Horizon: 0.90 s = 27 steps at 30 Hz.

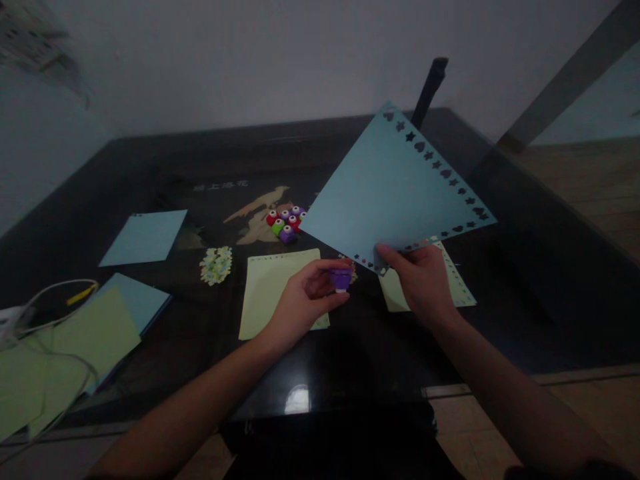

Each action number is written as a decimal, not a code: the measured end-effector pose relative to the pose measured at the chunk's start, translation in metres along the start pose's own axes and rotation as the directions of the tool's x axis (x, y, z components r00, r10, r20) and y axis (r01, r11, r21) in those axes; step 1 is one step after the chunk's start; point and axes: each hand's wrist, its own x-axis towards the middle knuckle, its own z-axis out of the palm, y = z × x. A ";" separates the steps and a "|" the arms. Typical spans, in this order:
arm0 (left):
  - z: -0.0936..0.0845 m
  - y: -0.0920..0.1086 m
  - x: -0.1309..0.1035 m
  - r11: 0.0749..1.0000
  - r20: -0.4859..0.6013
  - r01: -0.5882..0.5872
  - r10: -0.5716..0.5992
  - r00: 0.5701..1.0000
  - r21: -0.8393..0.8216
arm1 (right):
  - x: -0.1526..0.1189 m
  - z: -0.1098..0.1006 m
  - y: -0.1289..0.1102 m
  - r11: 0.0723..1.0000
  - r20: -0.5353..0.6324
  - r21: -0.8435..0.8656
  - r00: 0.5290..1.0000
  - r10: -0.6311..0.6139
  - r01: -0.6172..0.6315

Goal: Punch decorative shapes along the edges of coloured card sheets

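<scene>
My left hand pinches a small purple craft punch between thumb and fingers, its white part facing down. In my right hand is a light blue sheet of paper, gripped by its lower edge and tilted up above the table. Hearts, stars and flowers are cut along two of the sheet's edges. The purple punch is close to the sheet's lower corner; whether they touch I cannot tell. Beneath my left hand lies a pale yellow sheet with small cut-outs along its edges. Another pale yellow sheet is partly hidden under my right hand.
Several coloured punches cluster mid-table beside a pile of paper cut-outs. A blue sheet lies at left, near stacked yellow paper crossed by a white cable. A dark upright post stands behind the held sheet.
</scene>
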 end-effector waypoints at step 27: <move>-0.001 0.004 -0.003 0.997 0.040 0.025 -0.028 0.999 0.066 | 0.001 0.000 0.000 0.999 0.165 -0.022 0.986 0.032 -0.029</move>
